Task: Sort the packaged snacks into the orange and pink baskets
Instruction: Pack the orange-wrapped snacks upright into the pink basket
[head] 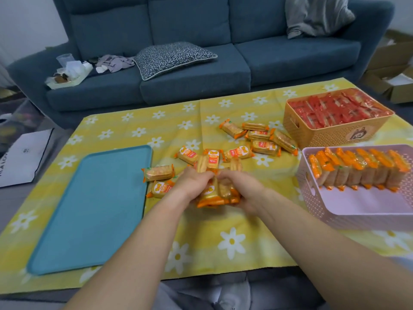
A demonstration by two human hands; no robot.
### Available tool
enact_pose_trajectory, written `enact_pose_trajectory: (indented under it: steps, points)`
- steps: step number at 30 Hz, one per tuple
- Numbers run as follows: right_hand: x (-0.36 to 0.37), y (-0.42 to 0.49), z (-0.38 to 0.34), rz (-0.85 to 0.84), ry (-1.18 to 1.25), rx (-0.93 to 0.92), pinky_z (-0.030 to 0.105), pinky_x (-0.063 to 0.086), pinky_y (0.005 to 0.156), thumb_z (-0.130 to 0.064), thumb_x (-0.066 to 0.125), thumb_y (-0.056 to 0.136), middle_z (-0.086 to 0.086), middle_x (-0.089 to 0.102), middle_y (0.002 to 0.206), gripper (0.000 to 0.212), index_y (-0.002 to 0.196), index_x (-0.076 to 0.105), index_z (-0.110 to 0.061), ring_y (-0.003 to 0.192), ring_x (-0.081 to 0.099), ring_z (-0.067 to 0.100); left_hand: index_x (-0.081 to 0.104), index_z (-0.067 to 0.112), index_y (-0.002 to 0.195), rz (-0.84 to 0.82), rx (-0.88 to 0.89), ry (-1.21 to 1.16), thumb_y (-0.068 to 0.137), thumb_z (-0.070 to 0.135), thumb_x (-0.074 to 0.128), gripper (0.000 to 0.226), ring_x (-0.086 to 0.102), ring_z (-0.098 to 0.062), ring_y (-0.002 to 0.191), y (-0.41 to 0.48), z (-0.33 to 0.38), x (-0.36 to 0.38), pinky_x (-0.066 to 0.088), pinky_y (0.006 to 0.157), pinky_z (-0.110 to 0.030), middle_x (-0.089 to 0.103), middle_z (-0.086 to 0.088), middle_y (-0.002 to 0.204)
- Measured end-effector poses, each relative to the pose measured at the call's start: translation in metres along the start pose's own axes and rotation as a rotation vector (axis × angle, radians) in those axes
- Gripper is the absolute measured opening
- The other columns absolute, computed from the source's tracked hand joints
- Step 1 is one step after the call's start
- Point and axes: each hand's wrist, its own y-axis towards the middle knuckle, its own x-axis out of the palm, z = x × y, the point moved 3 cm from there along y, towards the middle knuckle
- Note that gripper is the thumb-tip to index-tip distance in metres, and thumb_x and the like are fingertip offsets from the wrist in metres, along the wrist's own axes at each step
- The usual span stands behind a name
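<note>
Both hands are closed together on one load: the left hand (194, 182) and right hand (244, 191) clamp a bundle of clear, orange-ended cracker packets (218, 195) from either side, just above the yellow daisy-print cloth (223, 231). The bundle looks several packets thick, so one could slip out in the carry. It could also catch the rim of the pink perforated plastic basket (348, 214) and topple the standing row of orange packets (357, 171) there. More loose orange packets (260, 139) lie beyond the hands. The orange woven-look basket (330, 135) brims with red packets (335, 108). A flat blue plastic tray (98, 209) lies to the left. The fingertips are buried in the bundle, blur hides its count, and the pink basket is cut off at the right edge.
</note>
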Motion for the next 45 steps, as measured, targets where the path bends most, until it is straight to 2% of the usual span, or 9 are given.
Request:
enact_pose_trajectory:
  steps: [3,9,13,21,24,30,34,40,45]
  points:
    - [-0.018,-0.015,-0.029,0.045,0.029,-0.191,0.032,0.057,0.066,-0.016,0.075,0.083,0.005,0.071,0.084,0.013,0.091,0.067,-0.022,0.072,0.068,0.022,0.049,0.015,0.119,0.105,0.136,-0.034,0.091,0.037,0.065,0.039,0.062,-0.011,0.062,-0.018,0.035,0.009,0.047,0.050,-0.020,0.067,0.000,0.082]
    - [-0.094,-0.071,-0.084,0.259,-0.110,-0.569,0.045,0.061,0.087,-0.033,0.085,0.059,0.004,0.078,0.101,0.058,0.112,0.068,-0.016,0.093,0.076,0.023,0.049,0.023,0.122,0.122,0.368,-0.285,0.075,0.050,0.064,0.056,0.069,-0.024,0.087,-0.057,0.104,0.070,0.057,0.087,-0.047,0.070,0.001,0.096]
    - [-0.168,-0.109,-0.086,0.392,-0.061,-0.662,0.038,0.062,0.074,-0.028,0.078,0.078,0.004,0.076,0.099,0.031,0.106,0.067,-0.021,0.089,0.075,0.020,0.046,0.036,0.110,-0.045,0.463,-0.355,0.076,0.053,0.065,0.042,0.069,-0.022,0.094,-0.084,0.143,0.136,0.056,0.089,-0.051,0.070,0.004,0.099]
    - [-0.249,-0.120,-0.066,0.415,-0.248,-0.483,0.038,0.048,0.083,-0.056,0.058,0.092,-0.003,0.066,0.087,0.038,0.098,0.064,-0.018,0.080,0.064,0.012,0.061,0.026,0.114,-0.300,0.501,0.056,0.078,0.067,0.050,0.057,0.060,-0.018,0.101,-0.097,0.148,0.217,0.046,0.089,-0.036,0.066,0.006,0.101]
    - [-0.262,-0.122,-0.071,0.563,-0.403,-0.478,0.031,0.039,0.075,-0.063,0.053,0.094,-0.016,0.059,0.090,0.043,0.108,0.062,-0.024,0.081,0.055,-0.002,0.070,0.025,0.103,-0.167,0.531,0.112,0.091,0.057,0.050,0.039,0.056,-0.013,0.088,-0.094,0.149,0.212,0.039,0.078,-0.032,0.064,0.013,0.089]
    - [-0.281,-0.122,-0.084,0.772,-0.478,-0.595,0.029,0.042,0.071,-0.034,0.059,0.095,-0.012,0.062,0.097,0.022,0.113,0.064,-0.022,0.093,0.062,0.015,0.066,0.034,0.083,0.042,0.673,0.196,0.090,0.029,0.057,0.012,0.062,-0.016,0.088,-0.072,0.148,0.194,0.050,0.077,-0.036,0.069,0.007,0.092]
    - [-0.275,-0.111,-0.084,0.692,-0.901,-0.569,0.031,0.053,0.068,-0.022,0.061,0.089,-0.006,0.068,0.087,0.014,0.098,0.071,-0.024,0.085,0.066,0.018,0.066,0.034,0.084,0.044,0.710,0.310,0.086,0.011,0.055,0.026,0.061,-0.016,0.087,-0.056,0.145,0.193,0.052,0.077,-0.038,0.069,0.008,0.097]
    - [-0.247,-0.103,-0.074,0.620,-1.589,-0.121,0.032,0.044,0.061,-0.072,0.058,0.084,-0.004,0.053,0.075,0.052,0.076,0.051,-0.021,0.079,0.061,0.025,0.065,0.035,0.081,0.032,0.736,0.292,0.085,0.014,0.057,0.022,0.061,-0.017,0.089,-0.048,0.150,0.190,0.051,0.080,-0.038,0.068,0.008,0.097]
    - [-0.235,-0.095,-0.068,0.623,-1.667,-0.095,0.033,0.039,0.067,-0.038,0.059,0.094,0.001,0.069,0.107,0.024,0.110,0.065,-0.021,0.100,0.068,0.028,0.066,0.033,0.081,0.007,0.736,0.286,0.085,0.018,0.059,0.018,0.061,-0.014,0.086,-0.045,0.151,0.188,0.051,0.078,-0.036,0.067,0.007,0.094]
